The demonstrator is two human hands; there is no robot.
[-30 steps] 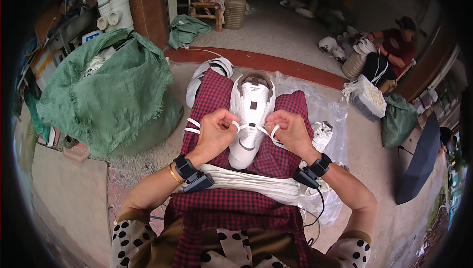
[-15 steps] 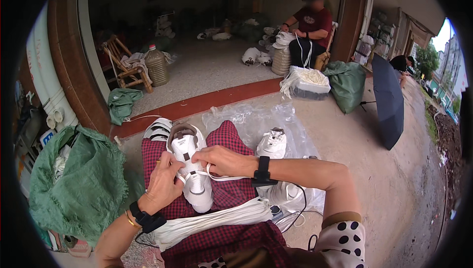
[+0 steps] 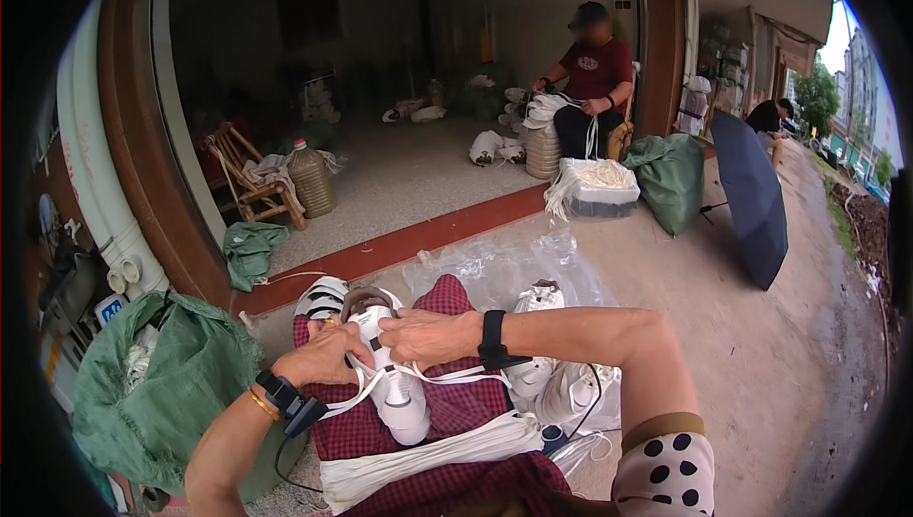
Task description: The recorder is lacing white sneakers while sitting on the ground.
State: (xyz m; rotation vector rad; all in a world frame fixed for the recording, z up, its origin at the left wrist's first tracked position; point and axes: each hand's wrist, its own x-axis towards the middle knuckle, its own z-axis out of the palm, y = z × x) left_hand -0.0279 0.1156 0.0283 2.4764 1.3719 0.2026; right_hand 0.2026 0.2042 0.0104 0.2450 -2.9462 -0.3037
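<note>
A white sneaker (image 3: 401,412) lies across my lap on red-and-black checked cloth (image 3: 461,412), toe toward me. From its lower eyelets a flat white shoelace (image 3: 460,377) runs out to both sides. My left hand (image 3: 328,355) is closed at the shoe's left edge, pinching the lace. On the opposite edge, my right hand (image 3: 433,338) has its fingers bent together at the eyelets, also on the lace; its fingertips are partly hidden. A bundle of white laces (image 3: 428,455) stretches over my lap below the toe. Another white shoe (image 3: 321,296) sits beyond my left hand.
More white shoes (image 3: 571,389) stand on clear plastic sheeting (image 3: 504,265) at my right. A green sack (image 3: 176,393) bulges at my left. Ahead, a seated person (image 3: 599,70) handles shoes beside a tub of laces (image 3: 597,195). A dark umbrella (image 3: 748,198) lies open further right.
The view has tilted up slightly. Lace now shows trailing left from under my left hand, and more of it shows at right. Both hands remain at the shoe's eyelets.
</note>
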